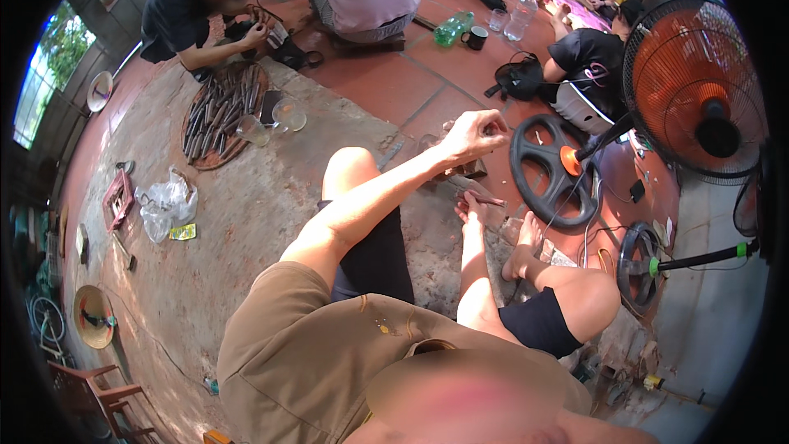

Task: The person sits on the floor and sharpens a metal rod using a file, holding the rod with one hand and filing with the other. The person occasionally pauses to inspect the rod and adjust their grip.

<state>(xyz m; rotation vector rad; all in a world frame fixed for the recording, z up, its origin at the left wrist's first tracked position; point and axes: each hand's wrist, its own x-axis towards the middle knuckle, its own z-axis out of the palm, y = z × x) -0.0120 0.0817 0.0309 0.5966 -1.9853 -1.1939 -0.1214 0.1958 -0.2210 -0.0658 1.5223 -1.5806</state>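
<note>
I sit on the floor with bare knees up. My left hand [472, 136] is raised past my left knee, its fingertips pinched together on a small object that is too tiny to make out. Below it, my right hand [475, 205] rests low by my foot, closed on a thin reddish-brown tool [490, 197] that points to the right. A small dark block [470, 169] lies on the ground between the two hands.
An orange fan [690, 86] with a round black base [549, 171] stands to the right, with a second fan base [641, 267] nearer. A flat basket of dark tools [220, 115], glasses [255, 130], a plastic bag [164, 201] and a conical hat [94, 316] lie to the left. Several people sit beyond.
</note>
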